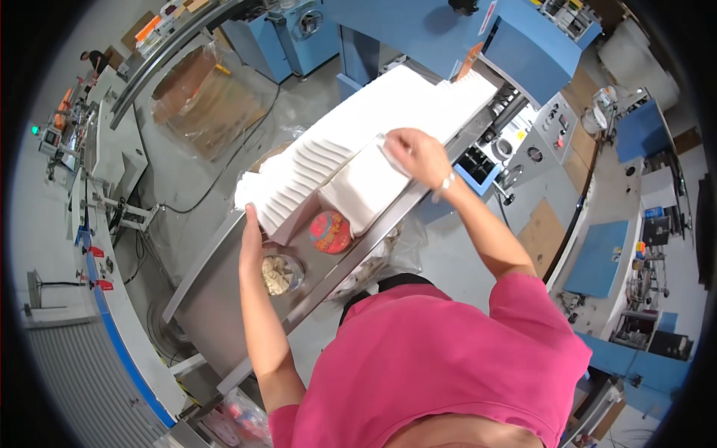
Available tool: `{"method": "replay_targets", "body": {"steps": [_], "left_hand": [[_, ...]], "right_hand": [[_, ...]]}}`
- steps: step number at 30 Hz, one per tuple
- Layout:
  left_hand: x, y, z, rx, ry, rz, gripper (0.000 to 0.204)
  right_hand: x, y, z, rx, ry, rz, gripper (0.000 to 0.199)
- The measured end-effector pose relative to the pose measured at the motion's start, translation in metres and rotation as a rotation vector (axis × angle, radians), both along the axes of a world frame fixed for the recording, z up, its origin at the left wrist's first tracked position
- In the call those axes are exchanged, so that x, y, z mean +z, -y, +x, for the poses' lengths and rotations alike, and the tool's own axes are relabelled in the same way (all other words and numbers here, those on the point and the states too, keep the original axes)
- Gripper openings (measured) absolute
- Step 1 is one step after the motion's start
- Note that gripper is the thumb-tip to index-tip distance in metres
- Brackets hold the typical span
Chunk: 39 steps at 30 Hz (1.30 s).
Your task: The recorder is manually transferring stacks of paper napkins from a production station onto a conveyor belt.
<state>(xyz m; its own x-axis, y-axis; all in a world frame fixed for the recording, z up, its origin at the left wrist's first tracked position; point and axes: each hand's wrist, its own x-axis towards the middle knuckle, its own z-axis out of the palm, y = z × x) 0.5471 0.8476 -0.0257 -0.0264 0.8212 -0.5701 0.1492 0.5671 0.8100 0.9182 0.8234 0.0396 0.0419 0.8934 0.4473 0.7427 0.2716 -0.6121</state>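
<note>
A long row of thin white pieces [314, 179], packed side by side with ridged edges, lies along a metal tray table [213, 317]. Their exact kind cannot be made out. My left hand [252, 235] rests against the near-left end of this row, its visible fingers straight. In front of the row sits a smooth white block [366, 187], perhaps a stack of the same pieces. Over its far right end is my right hand [420, 155], fingers curled in and closed; what they grip is hidden. Beside the block stand a round red tin [330, 232] and a clear round container [281, 275] of small pale pieces.
A blue machine [418, 33] stands beyond the table's far end, with a control panel [554, 127] to its right. Plastic-wrapped cardboard [209, 104] lies on the floor at the left. A long workbench [609, 261] runs along the right. A person [95, 61] is far off at the upper left.
</note>
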Motion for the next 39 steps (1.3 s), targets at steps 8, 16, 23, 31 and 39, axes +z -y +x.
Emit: {"method": "replay_targets", "body": {"steps": [8,16,23,31,39], "left_hand": [[0.004,0.017,0.011,0.02,0.091,-0.055,0.1],[-0.025,-0.001,0.013,0.15,0.169,0.386,0.076],[-0.026,0.004,0.012,0.141,0.085,0.37,0.078],[-0.03,0.018,0.002,0.157,0.368,0.231,0.076],[-0.013,-0.005,0.017,0.17,0.221,0.181,0.081]], "right_hand": [[-0.02,-0.139,0.069,-0.233,0.135,-0.031,0.018],[-0.022,-0.181,0.076,-0.3,0.166,-0.378,0.02],[-0.023,-0.185,0.08,-0.342,0.145,-0.38,0.017],[-0.039,-0.192,0.09,-0.324,0.207,-0.282,0.015],[-0.041,-0.193,0.101,-0.054,0.539,-0.319,0.045]]}}
